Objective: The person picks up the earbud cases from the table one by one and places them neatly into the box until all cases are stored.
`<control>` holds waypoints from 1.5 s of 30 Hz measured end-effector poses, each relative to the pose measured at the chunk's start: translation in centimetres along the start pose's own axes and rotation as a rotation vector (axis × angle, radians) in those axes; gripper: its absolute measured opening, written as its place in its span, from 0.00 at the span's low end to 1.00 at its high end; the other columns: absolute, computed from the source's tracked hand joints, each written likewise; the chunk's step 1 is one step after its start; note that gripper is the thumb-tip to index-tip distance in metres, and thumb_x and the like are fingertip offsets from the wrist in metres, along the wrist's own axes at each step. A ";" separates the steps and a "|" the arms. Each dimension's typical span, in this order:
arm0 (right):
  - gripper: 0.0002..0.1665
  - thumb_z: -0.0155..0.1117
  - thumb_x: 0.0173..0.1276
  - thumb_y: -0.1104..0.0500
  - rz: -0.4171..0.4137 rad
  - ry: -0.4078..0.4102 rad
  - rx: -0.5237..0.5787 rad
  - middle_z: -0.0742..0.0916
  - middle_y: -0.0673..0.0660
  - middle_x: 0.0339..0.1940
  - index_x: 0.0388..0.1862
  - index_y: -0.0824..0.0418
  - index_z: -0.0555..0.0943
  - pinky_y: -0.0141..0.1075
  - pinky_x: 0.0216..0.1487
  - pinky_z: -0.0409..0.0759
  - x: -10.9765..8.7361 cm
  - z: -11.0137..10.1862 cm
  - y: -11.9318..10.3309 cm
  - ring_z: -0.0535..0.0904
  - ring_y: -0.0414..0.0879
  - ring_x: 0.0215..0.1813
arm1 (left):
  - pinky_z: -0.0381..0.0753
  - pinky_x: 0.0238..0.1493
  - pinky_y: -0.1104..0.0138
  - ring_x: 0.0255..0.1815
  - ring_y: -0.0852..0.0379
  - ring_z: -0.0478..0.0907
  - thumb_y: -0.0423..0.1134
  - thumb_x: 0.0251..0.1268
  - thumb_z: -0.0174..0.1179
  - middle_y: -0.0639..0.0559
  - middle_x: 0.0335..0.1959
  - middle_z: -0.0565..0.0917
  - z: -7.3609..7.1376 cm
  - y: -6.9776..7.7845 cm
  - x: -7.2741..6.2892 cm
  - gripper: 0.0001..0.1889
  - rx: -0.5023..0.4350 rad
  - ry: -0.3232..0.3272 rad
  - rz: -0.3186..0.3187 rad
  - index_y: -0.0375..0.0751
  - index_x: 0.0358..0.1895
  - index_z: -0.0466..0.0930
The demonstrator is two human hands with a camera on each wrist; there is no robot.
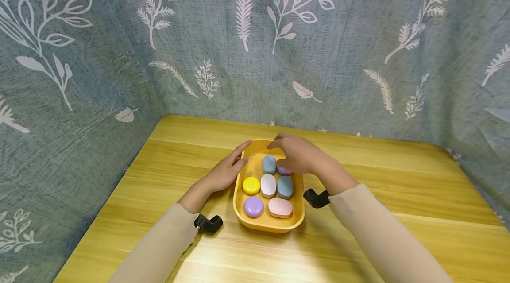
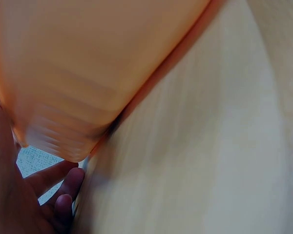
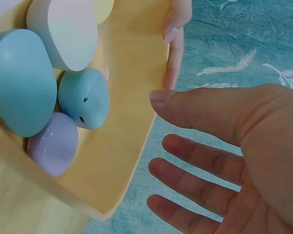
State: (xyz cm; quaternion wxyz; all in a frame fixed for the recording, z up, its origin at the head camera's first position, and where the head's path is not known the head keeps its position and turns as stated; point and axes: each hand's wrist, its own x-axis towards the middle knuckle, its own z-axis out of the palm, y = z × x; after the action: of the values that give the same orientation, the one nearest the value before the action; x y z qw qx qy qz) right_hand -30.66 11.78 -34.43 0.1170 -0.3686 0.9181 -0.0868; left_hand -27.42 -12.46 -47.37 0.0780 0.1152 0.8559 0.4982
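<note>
A yellow tray (image 1: pixel 266 228) on the table holds several smooth, rounded, soap-like pieces. My left hand (image 1: pixel 223 174) holds its left rim, thumb over the edge and fingers along the outside wall. Above the far right part of the tray, my right hand (image 3: pixel 263 141) has its fingers apart with nothing between them. Nearest to it are a small blue piece (image 3: pixel 85 97) with two dark holes and a purple piece (image 3: pixel 53 146), partly hidden in the head view. The other pieces are yellow (image 1: pixel 251 185), white (image 1: pixel 268 185), blue (image 1: pixel 285 187), lilac (image 1: pixel 253 207) and pink (image 1: pixel 280 207).
Under the tray is a wood-grain table (image 1: pixel 370 172). Blue-grey cloth (image 1: pixel 223 52) with white leaf prints hangs behind and at the sides. A black wrist mount (image 1: pixel 209 223) is on the left forearm, and another black mount (image 1: pixel 316 198) is on the right.
</note>
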 end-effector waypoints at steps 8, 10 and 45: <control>0.28 0.71 0.71 0.58 0.006 0.049 0.010 0.81 0.60 0.65 0.69 0.59 0.81 0.52 0.64 0.81 -1.2 -0.3 0.8 0.81 0.58 0.63 | 0.61 0.80 0.42 0.83 0.44 0.58 0.53 0.86 0.40 0.45 0.84 0.60 0.0 0.1 -0.1 0.28 -0.010 -0.001 0.004 0.83 0.81 0.47; 0.27 0.72 0.71 0.58 0.004 0.066 0.009 0.81 0.61 0.65 0.68 0.59 0.81 0.52 0.63 0.81 -1.5 -0.3 1.1 0.81 0.58 0.62 | 0.60 0.80 0.43 0.84 0.44 0.58 0.54 0.86 0.40 0.45 0.84 0.60 0.0 0.1 -0.2 0.27 -0.010 0.000 0.003 0.84 0.80 0.47; 0.31 0.76 0.65 0.60 0.013 0.170 -0.024 0.83 0.64 0.61 0.67 0.63 0.81 0.57 0.62 0.80 -6.4 -0.4 4.4 0.82 0.61 0.60 | 0.58 0.82 0.44 0.84 0.45 0.56 0.54 0.86 0.40 0.47 0.84 0.58 -0.1 0.1 -0.1 0.27 -0.008 0.004 0.014 0.84 0.80 0.47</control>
State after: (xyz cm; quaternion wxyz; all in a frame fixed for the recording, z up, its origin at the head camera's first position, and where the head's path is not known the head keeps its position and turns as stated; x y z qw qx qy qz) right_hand -29.19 19.42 -34.21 0.0346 -0.3552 0.9281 -0.1059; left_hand -27.33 -12.54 -47.23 0.0734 0.1199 0.8533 0.5021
